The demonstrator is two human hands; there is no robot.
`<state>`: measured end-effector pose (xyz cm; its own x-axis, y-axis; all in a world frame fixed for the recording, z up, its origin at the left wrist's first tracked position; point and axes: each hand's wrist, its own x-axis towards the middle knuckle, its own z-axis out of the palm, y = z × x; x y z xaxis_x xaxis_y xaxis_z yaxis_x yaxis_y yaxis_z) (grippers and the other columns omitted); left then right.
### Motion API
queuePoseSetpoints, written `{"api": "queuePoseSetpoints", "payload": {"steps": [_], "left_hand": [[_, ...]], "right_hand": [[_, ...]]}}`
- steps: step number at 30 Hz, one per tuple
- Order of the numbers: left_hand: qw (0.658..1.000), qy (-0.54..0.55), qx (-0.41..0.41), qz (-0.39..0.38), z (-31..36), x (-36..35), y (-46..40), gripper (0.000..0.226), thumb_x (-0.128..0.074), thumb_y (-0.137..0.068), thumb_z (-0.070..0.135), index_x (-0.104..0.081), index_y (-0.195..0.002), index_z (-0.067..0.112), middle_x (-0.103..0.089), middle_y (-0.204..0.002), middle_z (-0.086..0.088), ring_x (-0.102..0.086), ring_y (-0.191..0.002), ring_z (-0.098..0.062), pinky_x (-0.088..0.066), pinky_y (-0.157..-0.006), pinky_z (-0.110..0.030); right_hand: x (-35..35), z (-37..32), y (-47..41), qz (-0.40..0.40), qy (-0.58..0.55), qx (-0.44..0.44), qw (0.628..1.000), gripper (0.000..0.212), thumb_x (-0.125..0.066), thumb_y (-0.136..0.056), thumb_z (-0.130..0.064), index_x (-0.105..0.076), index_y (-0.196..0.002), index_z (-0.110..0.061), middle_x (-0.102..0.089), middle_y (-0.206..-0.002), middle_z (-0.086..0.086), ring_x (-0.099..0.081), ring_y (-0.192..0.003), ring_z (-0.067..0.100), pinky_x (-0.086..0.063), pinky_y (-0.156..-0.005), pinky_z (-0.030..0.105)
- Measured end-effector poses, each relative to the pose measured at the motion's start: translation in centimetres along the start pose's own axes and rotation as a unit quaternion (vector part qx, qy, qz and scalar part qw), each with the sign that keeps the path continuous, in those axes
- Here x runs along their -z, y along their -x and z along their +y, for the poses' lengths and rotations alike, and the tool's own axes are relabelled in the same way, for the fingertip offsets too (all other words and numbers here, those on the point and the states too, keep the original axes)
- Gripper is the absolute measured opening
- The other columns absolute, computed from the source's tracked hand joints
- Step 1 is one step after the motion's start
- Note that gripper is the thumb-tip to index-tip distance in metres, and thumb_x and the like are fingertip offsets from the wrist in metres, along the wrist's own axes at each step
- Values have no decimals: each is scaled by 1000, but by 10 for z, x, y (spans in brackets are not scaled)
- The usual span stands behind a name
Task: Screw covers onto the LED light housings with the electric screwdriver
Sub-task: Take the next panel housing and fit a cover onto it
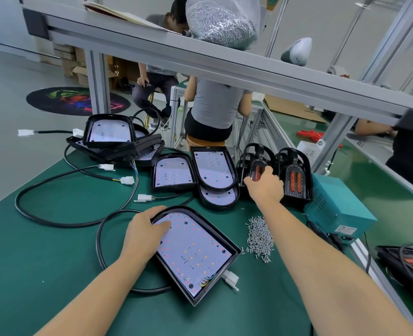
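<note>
Your left hand (145,235) rests on the rounded end of the nearest black D-shaped LED light housing (195,253), fingers relaxed and spread flat, with fingertips on its white LED board; its grip is wide and holds nothing. This housing lies flat on the green-matted counter (31,238), straight edge toward you, with a white plug connector (231,280) at its near corner and a black cable (103,241) looping round its left side. Your right hand (264,185) reaches forward to the stack of black covers with red-orange lenses (257,166) standing at the far side of the counter; its fingers curl round the front cover, so its grip is closed on that cover. A second upright group of covers (295,178) stands just to the right, beside a teal metal power supply box (336,209). A loose heap of small silver screws (260,236) lies on the mat between the near housing and the teal box. Further open housings (215,170) lie overlapped behind the near one, and more are piled at the far left (111,132). A clear bag of screws (222,20) sits on the aluminium shelf (152,44) overhead.
</note>
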<state>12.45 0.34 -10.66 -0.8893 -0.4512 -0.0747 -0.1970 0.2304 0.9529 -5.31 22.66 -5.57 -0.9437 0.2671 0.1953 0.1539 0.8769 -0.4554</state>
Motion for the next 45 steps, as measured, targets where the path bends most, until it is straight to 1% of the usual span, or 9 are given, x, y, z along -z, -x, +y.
{"api": "queuePoseSetpoints", "payload": {"steps": [6,12,16,21,25,30,34,39,45], "left_hand": [[1000,9,3,-7,-1,0,-1,40,-64,-82,9,-64,-120,21,-70,-104,3,-67,-85,-16,-53,-78,-32],[1000,25,4,4,-3,-2,-3,34,-59,-86,9,-66,-118,20,-70,-105,0,-65,-90,-20,-51,-85,-34],[994,94,50,15,3,0,-5,29,-46,-95,30,-72,-103,22,-67,-112,-1,-58,-106,-22,-43,-98,-39],[983,172,69,18,6,5,-4,46,-34,-100,44,-72,-83,25,-69,-90,3,-61,-84,-11,-41,-69,-26],[970,218,107,2,8,8,-5,48,-36,-98,48,-71,-77,24,-72,-78,5,-64,-80,-16,-46,-75,-32],[971,209,115,-20,9,7,-3,36,-48,-95,35,-71,-73,18,-73,-71,4,-62,-76,-22,-43,-80,-34],[972,208,101,-38,9,9,-2,25,-56,-89,26,-71,-82,8,-71,-86,-8,-58,-80,-21,-41,-77,-34],[977,188,84,-46,5,10,-2,21,-59,-91,25,-74,-97,12,-73,-103,-3,-63,-107,-24,-41,-104,-44],[980,186,62,-46,6,9,-1,18,-56,-93,13,-74,-95,11,-74,-98,-4,-67,-99,-19,-48,-98,-37]], "right_hand": [[32,-10,34,43,-86,71,993,54,-60,-84,-41,-48,-130,-15,-54,-109,12,-47,-110,33,-35,-73,35],[63,-25,126,-58,-72,227,969,48,-53,-72,-55,-56,-113,-31,-54,-91,-2,-49,-90,23,-37,-72,32],[66,-17,175,-109,-38,270,956,57,-61,-76,-49,-53,-130,-35,-56,-106,-5,-46,-104,19,-40,-86,30],[61,-3,204,-122,8,308,943,59,-58,-76,-51,-50,-133,-38,-53,-113,-9,-43,-110,15,-40,-93,28],[51,-2,215,-114,22,325,939,55,-55,-75,-53,-56,-126,-33,-53,-112,-7,-44,-108,17,-42,-90,27],[41,-4,222,-129,36,330,935,62,-53,-75,-54,-51,-133,-35,-50,-118,-8,-42,-112,16,-38,-89,25],[42,1,220,-145,43,326,933,61,-56,-75,-52,-50,-134,-36,-49,-120,-9,-41,-112,14,-39,-91,25],[42,7,219,-140,40,331,932,66,-52,-74,-51,-50,-137,-35,-50,-123,-9,-41,-113,15,-39,-95,26],[41,10,214,-150,55,334,929,62,-57,-78,-48,-50,-138,-33,-50,-125,-7,-40,-111,17,-36,-97,25]]}}
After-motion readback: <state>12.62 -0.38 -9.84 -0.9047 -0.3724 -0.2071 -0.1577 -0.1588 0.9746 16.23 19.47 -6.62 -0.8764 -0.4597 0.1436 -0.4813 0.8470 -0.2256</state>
